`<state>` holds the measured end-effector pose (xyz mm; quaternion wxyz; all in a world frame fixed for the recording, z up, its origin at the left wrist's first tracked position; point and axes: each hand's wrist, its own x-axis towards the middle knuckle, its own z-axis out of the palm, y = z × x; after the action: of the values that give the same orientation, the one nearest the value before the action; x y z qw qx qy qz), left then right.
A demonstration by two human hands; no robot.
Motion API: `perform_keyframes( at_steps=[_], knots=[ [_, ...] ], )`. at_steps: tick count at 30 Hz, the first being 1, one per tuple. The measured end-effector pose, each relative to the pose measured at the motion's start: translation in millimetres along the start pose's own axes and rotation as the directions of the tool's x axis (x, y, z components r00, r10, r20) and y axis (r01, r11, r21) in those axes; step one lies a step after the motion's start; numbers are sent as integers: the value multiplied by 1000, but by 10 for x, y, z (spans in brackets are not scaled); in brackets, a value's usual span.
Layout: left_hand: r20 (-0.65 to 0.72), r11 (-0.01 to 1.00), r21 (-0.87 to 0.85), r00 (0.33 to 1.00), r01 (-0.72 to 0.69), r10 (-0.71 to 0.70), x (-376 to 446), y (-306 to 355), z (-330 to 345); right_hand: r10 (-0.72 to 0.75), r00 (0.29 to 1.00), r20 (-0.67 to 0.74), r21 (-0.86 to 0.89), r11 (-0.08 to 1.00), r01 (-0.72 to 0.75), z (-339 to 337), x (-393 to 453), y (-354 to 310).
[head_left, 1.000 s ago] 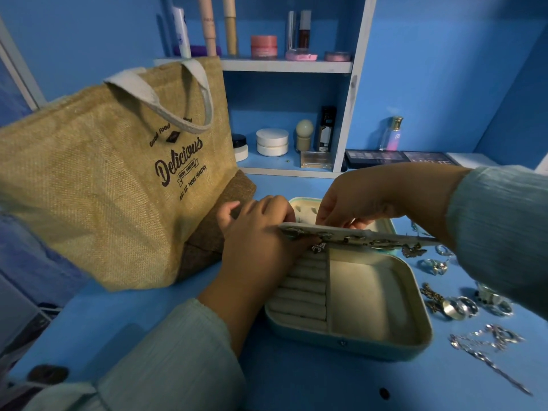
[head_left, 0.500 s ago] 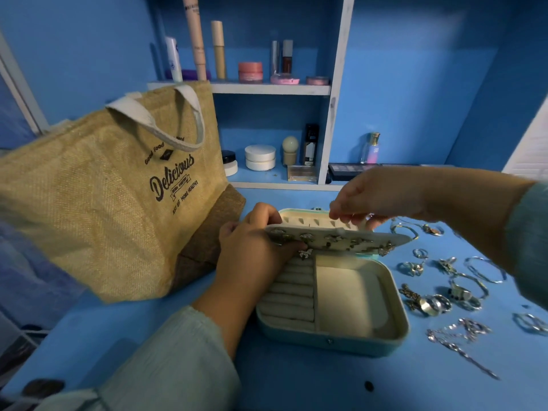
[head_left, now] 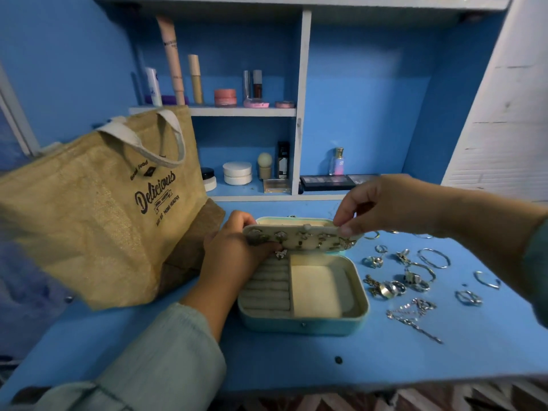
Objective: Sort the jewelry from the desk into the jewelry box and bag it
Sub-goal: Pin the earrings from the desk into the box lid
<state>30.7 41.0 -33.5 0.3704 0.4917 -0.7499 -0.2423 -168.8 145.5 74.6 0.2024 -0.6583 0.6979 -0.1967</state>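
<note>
From the head view I see my left hand (head_left: 234, 256) gripping the earring panel (head_left: 299, 240) at the open jewelry box's (head_left: 302, 324) twelve o'clock edge, steadying it, while my right hand (head_left: 382, 206) pinches its top, rings (head_left: 394, 280) lying at three o'clock, jute bag (head_left: 89, 215) at nine.

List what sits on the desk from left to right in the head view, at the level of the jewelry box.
Burlap bag → left hand → jewelry box → cluster of rings → thin bangle → open cuff at far right.
</note>
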Motion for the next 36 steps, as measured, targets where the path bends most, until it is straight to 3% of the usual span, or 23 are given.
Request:
perform_keyframes(
  at_steps=[5, 9, 13, 15, 18, 21, 24, 27, 36],
  knots=[
    [7, 999, -54, 1000, 6, -6, -13, 10, -14, -2, 992, -123, -30, 1000, -1, 42, -63, -41],
    [98, 988, -151, 995, 19, -4, -16, 18, -75, 41, 976, -215, 31, 999, -35, 84, -52, -18],
    [181, 993, -119, 983, 3, 18, -45, 36, -168, 73, 957, -280, 84, 995, -52, 146, -40, -13],
    [153, 993, -113, 987, -21, 39, -95, 57, -197, 79, 950, -302, 70, 996, -61, 170, -29, -12],
    [-72, 983, 28, 980, -183, 184, -207, 140, -218, 81, 942, -327, 66, 996, -62, 198, -29, 2],
    [-247, 869, 302, 849, -391, 467, -283, 275, -221, 87, 933, -348, 80, 995, -63, 212, -62, 18],
    [-253, 748, 478, 743, -460, 619, -311, 392, -171, 97, 925, -368, 97, 993, -66, 241, -117, 25],
    [-246, 710, 518, 712, -477, 658, -350, 482, -120, 133, 911, -391, 140, 987, -84, 294, -196, 49],
    [-215, 716, 529, 744, -456, 633, -531, 505, -75, 217, 891, -398, 360, 931, -66, 541, -407, 103]
  ],
)
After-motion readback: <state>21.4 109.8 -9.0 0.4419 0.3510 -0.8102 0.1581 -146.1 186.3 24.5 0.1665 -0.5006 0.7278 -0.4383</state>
